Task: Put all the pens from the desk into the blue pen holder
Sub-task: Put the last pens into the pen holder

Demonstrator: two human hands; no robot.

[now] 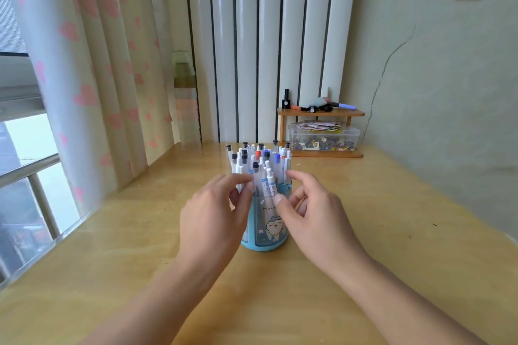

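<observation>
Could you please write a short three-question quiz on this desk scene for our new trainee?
1. True or false: loose pens lie on the visible desk around the blue pen holder.
2. Where do the pens stand: A) in the pen holder, B) in the clear box, C) on the wooden shelf?
3. Which hand has its thumb on the front of the holder?

Key
1. False: none show.
2. A.
3. The right hand; the left hand is at the pens on the other side.
</observation>
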